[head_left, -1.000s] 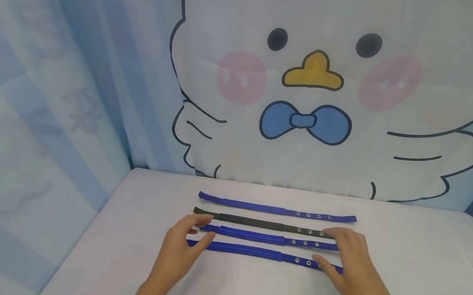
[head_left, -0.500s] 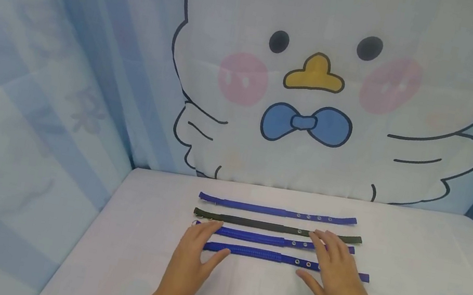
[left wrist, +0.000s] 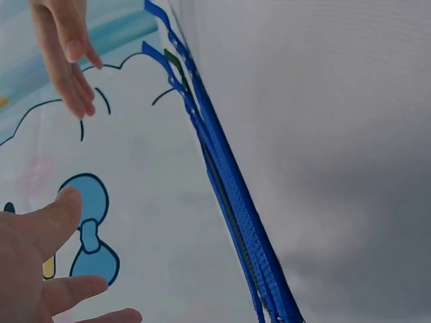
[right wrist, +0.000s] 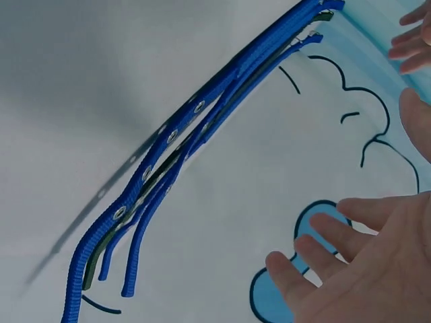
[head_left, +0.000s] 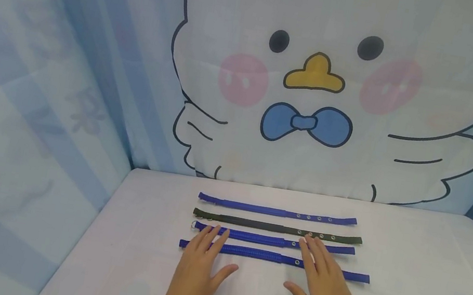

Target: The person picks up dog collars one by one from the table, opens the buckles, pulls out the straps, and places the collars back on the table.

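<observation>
Several pet collars lie straight, one behind another: a blue one [head_left: 251, 253] at the front, a second blue one [head_left: 256, 238], a dark green one [head_left: 251, 223] and another blue one [head_left: 249, 207] at the back. Metal eyelets run along their right parts. My left hand [head_left: 194, 272] is over the left ends of the two front collars, fingers extended, thumb spread. Over their right parts is my right hand [head_left: 325, 290], also with extended fingers. Both wrist views show the collars [left wrist: 225, 168] apart from the fingers; neither hand holds anything. The hands hide parts of the two front collars.
A white table [head_left: 423, 275] carries the collars. Behind it hangs a curtain [head_left: 300, 164] printed with a cartoon bird wearing a blue bow tie. Blue and white cloth [head_left: 30, 132] hangs along the left side.
Both hands have drawn back toward the body and closer together, leaving the collar ends. The collars' outer ends show more now; the collars stay lying in their row.
</observation>
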{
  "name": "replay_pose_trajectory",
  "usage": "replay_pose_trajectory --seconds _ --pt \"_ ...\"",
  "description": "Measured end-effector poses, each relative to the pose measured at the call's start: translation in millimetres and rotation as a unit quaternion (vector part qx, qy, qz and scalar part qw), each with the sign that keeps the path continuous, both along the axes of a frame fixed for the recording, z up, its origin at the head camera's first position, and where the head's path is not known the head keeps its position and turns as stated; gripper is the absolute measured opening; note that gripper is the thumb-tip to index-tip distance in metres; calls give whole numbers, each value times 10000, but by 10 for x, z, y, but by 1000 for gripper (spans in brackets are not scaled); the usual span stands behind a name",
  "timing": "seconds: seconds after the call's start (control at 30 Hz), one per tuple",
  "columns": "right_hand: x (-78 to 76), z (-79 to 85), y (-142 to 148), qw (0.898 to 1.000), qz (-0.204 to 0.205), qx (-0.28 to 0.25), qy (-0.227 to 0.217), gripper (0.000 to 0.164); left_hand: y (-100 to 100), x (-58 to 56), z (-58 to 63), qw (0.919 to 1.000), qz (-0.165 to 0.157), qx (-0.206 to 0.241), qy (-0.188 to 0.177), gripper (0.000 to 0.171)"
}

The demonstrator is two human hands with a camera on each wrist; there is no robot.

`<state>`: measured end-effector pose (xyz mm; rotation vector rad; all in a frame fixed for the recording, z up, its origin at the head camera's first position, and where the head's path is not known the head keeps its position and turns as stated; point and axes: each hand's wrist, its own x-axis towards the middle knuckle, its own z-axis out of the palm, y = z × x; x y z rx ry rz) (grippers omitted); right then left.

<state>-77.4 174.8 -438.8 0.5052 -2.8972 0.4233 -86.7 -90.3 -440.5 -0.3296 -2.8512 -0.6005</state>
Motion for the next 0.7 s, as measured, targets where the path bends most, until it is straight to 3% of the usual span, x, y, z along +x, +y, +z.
replay_pose_trajectory --seconds 0.47,0.7 --pt "76 -237 -88 9988 -305 340 -173 91 102 72 -187 9935 -238 -1030 -421 78" --pt "90 -331 -104 9982 -428 395 -168 94 116 87 -268 9886 -285 -1463 -230 78"
